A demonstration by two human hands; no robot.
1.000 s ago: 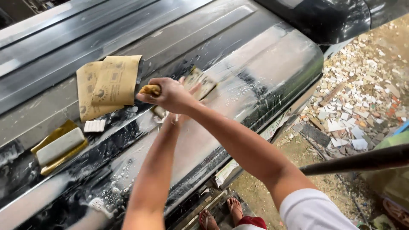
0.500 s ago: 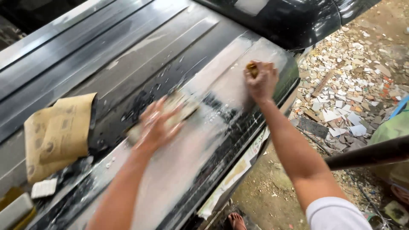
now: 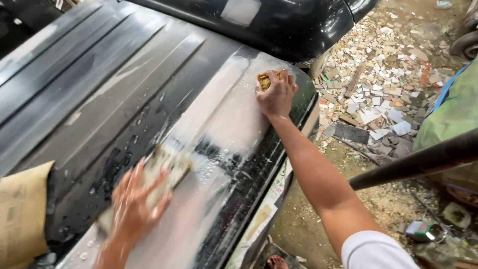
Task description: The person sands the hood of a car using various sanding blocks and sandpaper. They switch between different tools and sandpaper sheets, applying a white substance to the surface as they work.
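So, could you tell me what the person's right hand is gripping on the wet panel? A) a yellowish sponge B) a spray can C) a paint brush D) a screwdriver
A: the right hand is closed around a yellowish sponge, pressed on the wet whitish panel.

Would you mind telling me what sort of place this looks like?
Probably an outdoor vehicle body-repair yard: a black ribbed vehicle panel being wet-sanded, sandpaper sheets lying on it, and broken tile rubble covering the ground.

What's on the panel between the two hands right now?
In the head view, only wet panel coated in whitish slurry, with water beads, lies between the left hand and the right hand; no loose object.
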